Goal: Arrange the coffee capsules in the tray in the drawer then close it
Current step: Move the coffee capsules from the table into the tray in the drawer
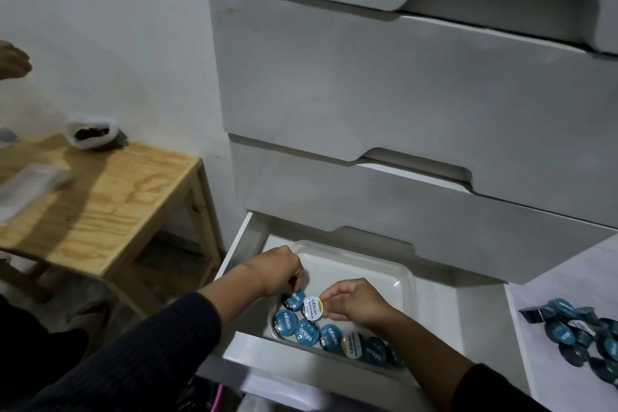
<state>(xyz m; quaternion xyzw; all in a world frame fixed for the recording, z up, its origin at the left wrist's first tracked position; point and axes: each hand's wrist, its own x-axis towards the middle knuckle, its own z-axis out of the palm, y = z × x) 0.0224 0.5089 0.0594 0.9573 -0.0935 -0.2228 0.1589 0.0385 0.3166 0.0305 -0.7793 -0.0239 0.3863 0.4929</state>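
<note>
**Both hands on capsules inside the open drawer**

White cabinet fronts fill the upper right of my feed, with a pale wall behind and a plywood surface (110,197) to the left; the bottom drawer (468,328) is pulled out beneath the closed ones. Inside it I see a clear plastic tray (368,264) holding a row of coffee capsules (329,338) along its near edge — mostly blue lids, one white-and-yellow among them; the far half of the tray is bare.

I see the left hand (279,273) reaching down into the tray, its fingers pinching a blue-lidded capsule (294,299) at the tray's left end; the right hand (356,301) sits just beside it, fingers closed around the rim of a white-lidded capsule (313,308), which touches the blue one.

On the floor-level white ledge to the right of the drawer lies a loose heap of capsules (578,334) — well apart from the tray.
</note>
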